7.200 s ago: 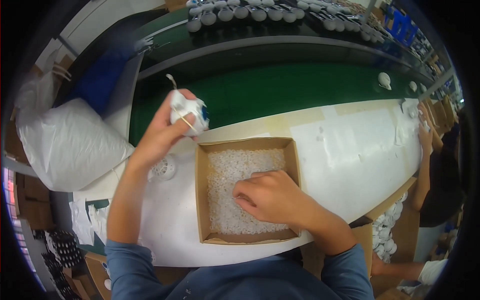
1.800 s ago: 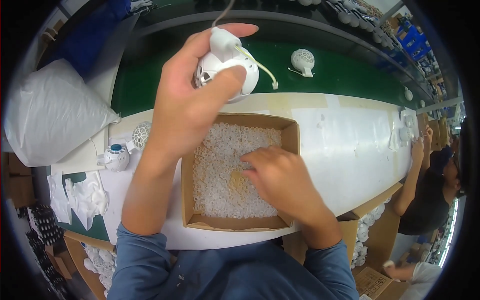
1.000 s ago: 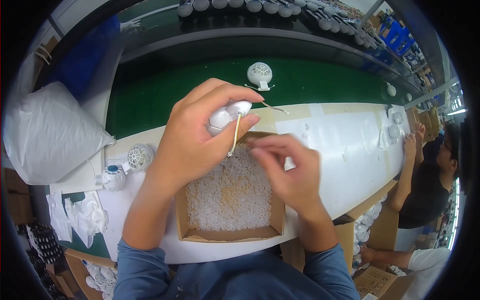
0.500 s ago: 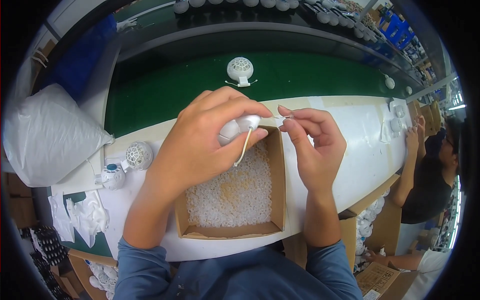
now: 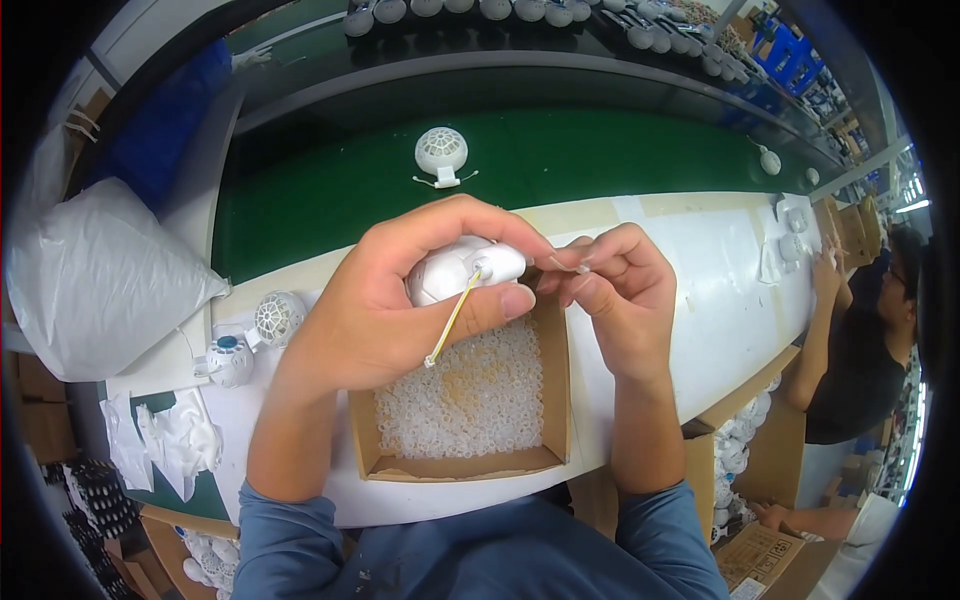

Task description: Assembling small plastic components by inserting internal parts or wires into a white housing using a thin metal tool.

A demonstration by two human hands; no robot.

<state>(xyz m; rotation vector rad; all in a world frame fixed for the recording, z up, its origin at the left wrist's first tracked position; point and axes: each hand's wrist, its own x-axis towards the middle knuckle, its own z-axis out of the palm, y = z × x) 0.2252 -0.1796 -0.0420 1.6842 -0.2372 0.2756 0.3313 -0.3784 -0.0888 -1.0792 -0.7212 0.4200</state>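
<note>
My left hand (image 5: 400, 285) is closed around a rounded white plastic housing (image 5: 440, 268) above an open cardboard box (image 5: 465, 466). From the housing's hinge-like end hangs a short yellow-and-white cable (image 5: 452, 322) with a small white connector. Close by on its right, my right hand (image 5: 625, 290) pinches a thin whitish wire end (image 5: 583, 268) between thumb and fingers. Whether a small clear ring is also there, I cannot tell. Small translucent rings (image 5: 465, 405) fill the bottom of the box.
A similar round grille housing (image 5: 441, 150) lies on the green belt (image 5: 560, 150). Left of my arm are another grille housing (image 5: 278, 318), a blue-topped one (image 5: 229, 360) and a white plastic bag (image 5: 100, 280). At right, a co-worker (image 5: 860, 350) sits beside boxes of white parts (image 5: 735, 440).
The housing has turned in my left hand, bringing its cable and hinge end into fuller view. My right hand has come closer to it. The housing on the belt has shifted left.
</note>
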